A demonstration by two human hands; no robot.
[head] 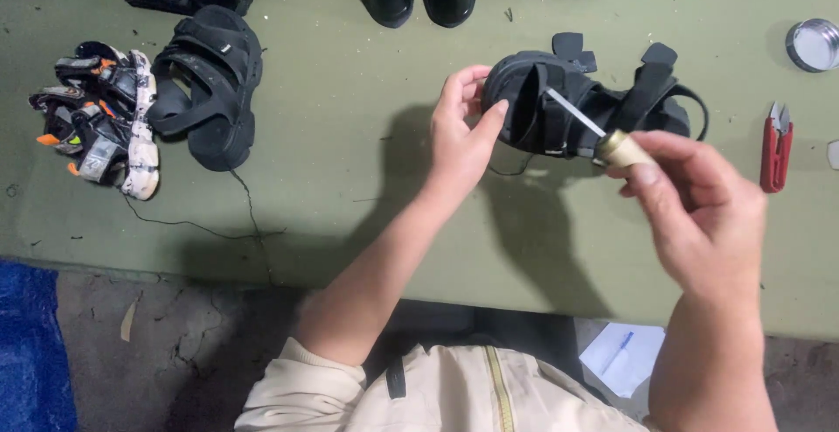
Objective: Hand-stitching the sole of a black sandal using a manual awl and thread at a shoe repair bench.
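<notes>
Black strappy sandal [581, 109] lying lengthwise left-to-right on green table [350, 179] | left hand [461, 139] gripping its toe end | right hand [699, 209] pinching brass-handled blade tool [603, 135], tip pointing up-left onto sandal's middle strap, nearer hand.

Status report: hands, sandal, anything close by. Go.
Left hand grips black sandal at one end. Right hand holds tan-handled tool, blade on straps. Red snips lie right, apart.

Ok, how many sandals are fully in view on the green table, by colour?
Black sandals: 2, one on the table and one gripped by the left hand at
Multicolour sandals: 1
Total: 3
The cut-off dark footwear along the top edge is not counted.
</notes>
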